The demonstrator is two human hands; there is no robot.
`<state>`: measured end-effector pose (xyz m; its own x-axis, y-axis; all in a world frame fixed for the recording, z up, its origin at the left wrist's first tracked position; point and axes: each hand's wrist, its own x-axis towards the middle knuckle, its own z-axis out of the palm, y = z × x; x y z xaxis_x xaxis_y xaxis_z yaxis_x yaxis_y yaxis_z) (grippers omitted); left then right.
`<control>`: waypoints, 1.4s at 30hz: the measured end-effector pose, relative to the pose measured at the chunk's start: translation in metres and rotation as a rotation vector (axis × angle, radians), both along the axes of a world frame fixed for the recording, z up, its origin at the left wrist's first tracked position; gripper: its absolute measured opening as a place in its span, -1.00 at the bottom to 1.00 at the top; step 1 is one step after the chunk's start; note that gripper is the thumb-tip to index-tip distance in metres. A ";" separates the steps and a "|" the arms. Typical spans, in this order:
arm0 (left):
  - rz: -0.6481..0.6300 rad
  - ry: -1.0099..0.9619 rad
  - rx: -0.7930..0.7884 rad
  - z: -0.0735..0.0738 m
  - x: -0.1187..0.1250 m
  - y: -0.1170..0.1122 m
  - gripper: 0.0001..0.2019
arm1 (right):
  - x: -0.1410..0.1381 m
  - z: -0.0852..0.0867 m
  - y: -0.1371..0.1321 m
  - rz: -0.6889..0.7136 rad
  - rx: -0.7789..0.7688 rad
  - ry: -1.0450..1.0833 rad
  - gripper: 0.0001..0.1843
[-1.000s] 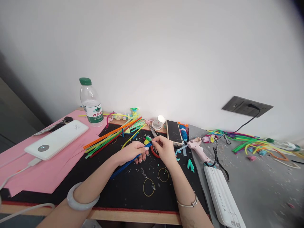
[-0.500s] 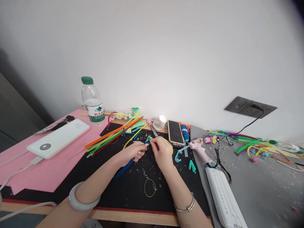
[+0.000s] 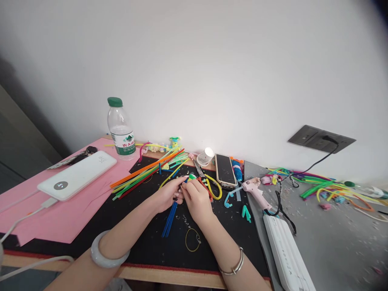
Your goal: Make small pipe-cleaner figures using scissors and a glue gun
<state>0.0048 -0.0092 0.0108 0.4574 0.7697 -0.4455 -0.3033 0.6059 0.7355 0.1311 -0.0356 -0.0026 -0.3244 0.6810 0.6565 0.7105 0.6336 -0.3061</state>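
Note:
Both of my hands meet over the black mat, around a small piece with a green top (image 3: 192,177). My left hand (image 3: 168,195) is closed round a bundle of blue pipe cleaners (image 3: 169,222), whose ends hang below it. Fingers of my right hand (image 3: 197,199) are pinched on the upper end of the bundle, touching the left fingertips. The exact grip point is hidden by the fingers. Just beyond the right hand lie scissors (image 3: 199,169), with a yellow loop (image 3: 217,190) next to them.
Loose coloured pipe cleaners (image 3: 145,173) lie to the left, near a water bottle (image 3: 125,141) and a white power bank (image 3: 77,176). A phone (image 3: 225,169), a paper cup (image 3: 206,157) and a pink glue gun (image 3: 256,194) stand or lie at the right. A rubber band (image 3: 192,240) lies in front.
My right hand has moved slightly left and closer to my left hand. The blue pipe cleaners now hang more steeply. The red and yellow loops beside the scissors show more.

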 end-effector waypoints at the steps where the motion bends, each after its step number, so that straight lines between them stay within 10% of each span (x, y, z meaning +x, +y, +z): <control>1: 0.015 0.001 0.014 -0.001 0.001 0.000 -0.58 | 0.000 -0.001 0.000 0.002 -0.008 -0.007 -0.67; 24: 0.267 0.095 0.230 -0.004 0.000 0.004 -0.77 | 0.001 0.001 0.001 0.176 -0.058 -0.021 -0.72; 33: 0.151 -0.153 0.221 0.001 -0.006 0.006 -0.82 | 0.022 0.008 0.004 -0.160 -0.221 0.313 -0.67; 42: 0.315 -0.235 0.240 0.013 -0.005 0.003 -0.69 | 0.011 0.009 0.000 -0.058 -0.401 0.353 -0.70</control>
